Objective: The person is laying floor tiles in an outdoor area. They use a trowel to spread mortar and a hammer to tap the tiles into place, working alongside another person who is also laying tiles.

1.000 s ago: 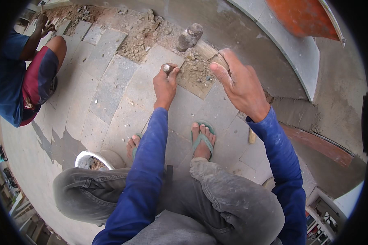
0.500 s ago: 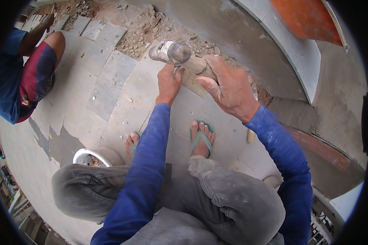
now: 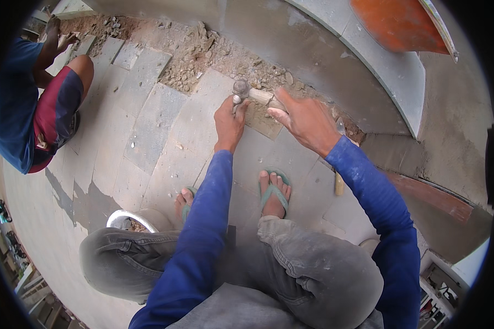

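My right hand point(image 3: 308, 123) is closed round the wooden handle of a hammer point(image 3: 260, 97). The hammer's head is down at my left hand, beside or against the rounded top of a chisel point(image 3: 236, 100). My left hand point(image 3: 229, 125) grips that chisel near the broken edge of the grey paving; its lower part is hidden by my fingers. Just right of the left hand lies a patch of bare mortar bed point(image 3: 264, 120) between the tiles point(image 3: 203, 107).
Rubble and soil point(image 3: 203, 46) run along the grey wall point(image 3: 313, 49). A bucket with a white rim point(image 3: 129, 215) stands by my left knee. At the left, another person point(image 3: 16, 104) squats on the paving. A wooden handle point(image 3: 339, 184) lies right of my foot.
The hammer has swung down and away from me, from raised above my left hand to the chisel's top. My left hand still grips the chisel. The other person's hands have shifted slightly.
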`<state>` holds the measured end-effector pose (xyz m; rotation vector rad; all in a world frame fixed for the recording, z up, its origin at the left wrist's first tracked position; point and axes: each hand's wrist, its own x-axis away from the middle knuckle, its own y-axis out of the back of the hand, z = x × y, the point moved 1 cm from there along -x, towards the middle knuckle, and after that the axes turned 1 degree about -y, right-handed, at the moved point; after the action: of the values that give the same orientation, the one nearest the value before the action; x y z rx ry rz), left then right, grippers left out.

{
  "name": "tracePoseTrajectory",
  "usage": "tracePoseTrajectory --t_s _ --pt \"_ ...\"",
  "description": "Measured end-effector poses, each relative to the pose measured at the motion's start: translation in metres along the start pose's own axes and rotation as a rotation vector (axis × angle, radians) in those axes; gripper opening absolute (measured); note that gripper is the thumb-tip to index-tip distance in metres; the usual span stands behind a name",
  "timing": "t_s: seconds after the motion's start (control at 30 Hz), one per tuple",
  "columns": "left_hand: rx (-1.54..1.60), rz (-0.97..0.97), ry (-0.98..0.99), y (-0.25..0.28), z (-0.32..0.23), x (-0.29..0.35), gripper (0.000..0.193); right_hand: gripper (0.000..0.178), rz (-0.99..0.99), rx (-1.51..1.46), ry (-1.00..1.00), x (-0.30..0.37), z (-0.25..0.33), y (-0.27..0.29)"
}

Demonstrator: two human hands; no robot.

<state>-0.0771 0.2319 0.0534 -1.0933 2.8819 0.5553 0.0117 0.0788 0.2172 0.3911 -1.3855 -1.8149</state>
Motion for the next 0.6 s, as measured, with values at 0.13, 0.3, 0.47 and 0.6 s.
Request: tracePoseTrajectory --t_s 0.13,0.3,0.47,0.6 --pt "0.068 -0.128 0.137 0.01 0.007 0.004 0.013 0.047 -0.275 -0.306 -0.111 0.025 0.003 0.01" --pt "0.125 -0.118 0.077 0.002 -0.01 0.0 0.013 0.048 -0.336 -0.359 -0.215 0.059 -0.02 0.005" --pt "-0.031 0.083 0.032 -0.003 -0.017 -0.011 0.015 0.046 -0.367 -0.398 -0.252 0.078 -0.027 -0.005" --pt "-0.174 0.153 -0.153 -0.007 -0.014 -0.021 0.018 0.045 -0.351 -0.489 -0.22 0.068 -0.015 -0.002"
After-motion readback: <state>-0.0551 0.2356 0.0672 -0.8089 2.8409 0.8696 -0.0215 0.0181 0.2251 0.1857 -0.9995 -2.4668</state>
